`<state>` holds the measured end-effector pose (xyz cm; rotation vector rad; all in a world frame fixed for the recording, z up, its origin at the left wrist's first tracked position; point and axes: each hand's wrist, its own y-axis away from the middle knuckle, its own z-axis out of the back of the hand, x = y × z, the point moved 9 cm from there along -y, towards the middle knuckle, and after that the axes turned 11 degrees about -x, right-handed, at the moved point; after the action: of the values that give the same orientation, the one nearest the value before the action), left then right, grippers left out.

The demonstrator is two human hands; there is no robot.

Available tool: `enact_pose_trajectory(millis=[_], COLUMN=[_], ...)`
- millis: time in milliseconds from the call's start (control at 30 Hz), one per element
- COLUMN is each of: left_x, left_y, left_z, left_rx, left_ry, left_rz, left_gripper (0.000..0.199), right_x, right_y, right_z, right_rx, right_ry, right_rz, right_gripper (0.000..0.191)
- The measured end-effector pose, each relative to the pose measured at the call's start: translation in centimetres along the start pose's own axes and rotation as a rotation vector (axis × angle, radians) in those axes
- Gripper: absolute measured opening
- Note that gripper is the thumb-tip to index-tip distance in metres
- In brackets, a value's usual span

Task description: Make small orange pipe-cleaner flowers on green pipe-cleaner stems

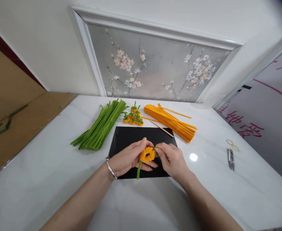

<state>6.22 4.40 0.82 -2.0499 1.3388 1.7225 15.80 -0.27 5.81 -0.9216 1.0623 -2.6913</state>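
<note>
An orange pipe-cleaner flower (145, 155) with an open centre rests in my left hand (133, 154), its petals facing up at me. A green pipe-cleaner end (139, 170) hangs down from its lower left side. My left thumb and fingers are curled round the flower. At the flower's right edge, my right hand (171, 157) pinches with thumb and forefinger, apparently on a green pipe-cleaner tip, mostly hidden by the fingers. Both hands are over a black mat (123, 138) on the white table.
Behind the mat lie a green pipe-cleaner bundle (99, 128), several small orange-and-green pieces (133, 117) and an orange pipe-cleaner bundle (172, 123). A thin wooden stick (163, 129) touches the mat. Thread snips (230, 159) and rubber bands (232, 145) lie right.
</note>
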Motion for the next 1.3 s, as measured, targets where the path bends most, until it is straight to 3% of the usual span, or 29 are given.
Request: enact_pose_trajectory(millis=[133, 267, 633, 833, 1033, 1300], left_x=[0.8, 0.8, 0.0, 0.1, 0.4, 0.4], left_y=[-0.5, -1.0, -0.6, -0.4, -0.5, 0.0], left_z=[-0.8, 0.2, 0.9, 0.9, 0.3, 1.9], left_rx=[-0.021, -0.109, -0.134, -0.128, -0.088, -0.093], left_ry=[-0.063, -0.13, -0.13, 0.005, 0.08, -0.009], left_rz=[-0.022, -0.073, -0.059, -0.01, 0.007, 0.064], left_gripper=[0.037, 0.03, 0.016, 0.009, 0.005, 0.055], right_x=[1.0, 1.0, 0.8, 0.5, -0.1, 0.1], right_y=[0.4, 0.6, 0.2, 0.2, 0.5, 0.7], right_z=[-1.2, -1.7, -0.3, -0.2, -1.4, -2.0], right_rx=[0.081, 0.112, 0.054, 0.074, 0.181, 0.172], right_ry=[0.098, 0.232, 0.238, 0.203, -0.115, -0.068], right_rz=[0.117, 0.185, 0.204, 0.145, -0.08, -0.004], right_gripper=[0.021, 0.023, 0.022, 0.02, 0.011, 0.017])
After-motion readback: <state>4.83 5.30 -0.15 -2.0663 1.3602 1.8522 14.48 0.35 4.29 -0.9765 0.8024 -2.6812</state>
